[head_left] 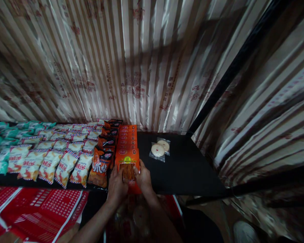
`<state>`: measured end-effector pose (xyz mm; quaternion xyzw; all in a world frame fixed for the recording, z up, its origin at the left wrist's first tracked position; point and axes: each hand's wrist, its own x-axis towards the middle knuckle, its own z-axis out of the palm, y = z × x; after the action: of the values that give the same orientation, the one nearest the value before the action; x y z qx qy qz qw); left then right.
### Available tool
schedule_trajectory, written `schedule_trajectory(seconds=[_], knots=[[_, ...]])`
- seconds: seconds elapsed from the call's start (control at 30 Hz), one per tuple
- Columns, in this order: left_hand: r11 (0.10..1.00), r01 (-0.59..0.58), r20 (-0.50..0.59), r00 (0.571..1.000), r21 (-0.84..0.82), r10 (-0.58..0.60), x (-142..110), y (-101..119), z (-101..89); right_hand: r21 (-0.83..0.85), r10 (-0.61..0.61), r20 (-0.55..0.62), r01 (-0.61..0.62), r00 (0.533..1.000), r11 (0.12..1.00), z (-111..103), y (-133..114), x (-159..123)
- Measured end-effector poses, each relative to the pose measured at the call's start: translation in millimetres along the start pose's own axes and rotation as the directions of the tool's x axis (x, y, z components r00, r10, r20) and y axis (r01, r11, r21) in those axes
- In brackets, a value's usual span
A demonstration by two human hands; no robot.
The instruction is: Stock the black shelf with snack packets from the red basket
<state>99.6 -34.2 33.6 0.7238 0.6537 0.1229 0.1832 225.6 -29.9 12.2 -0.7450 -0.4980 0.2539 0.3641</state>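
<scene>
An orange snack packet [128,168] with a clear window over thin brown sticks lies at the front of a row of matching orange packets [126,136] on a black shelf. My left hand [117,185] grips its left side, the thumb near the window. On the opposite edge my right hand [143,178] is closed with its thumb on the front. Just left of my left hand stand dark orange-and-black snack bags [100,167]. Two round pale crackers in clear wrappers [158,151] lie to the right of my right hand.
Rows of white snack bags [47,165] and teal bags [1,158] fill the left of the shelf [187,172]. Red plastic baskets [40,212] sit below its front edge. A dark slanted post [225,81] rises at the right, before a pleated curtain [142,60].
</scene>
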Motion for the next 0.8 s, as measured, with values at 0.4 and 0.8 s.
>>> schedule_trajectory(seconds=[0.4,0.8], knots=[[0.963,-0.264,-0.144,0.956,-0.047,0.255,9.3,-1.7,15.4,-0.040,-0.007,-0.016,0.006,1.000,0.999,3.3,0.6,-3.5],[0.925,-0.336,-0.270,0.887,0.178,0.375,43.8,0.0,22.1,-0.135,-0.115,-0.061,0.106,0.992,0.985,4.6,-1.0,-5.0]])
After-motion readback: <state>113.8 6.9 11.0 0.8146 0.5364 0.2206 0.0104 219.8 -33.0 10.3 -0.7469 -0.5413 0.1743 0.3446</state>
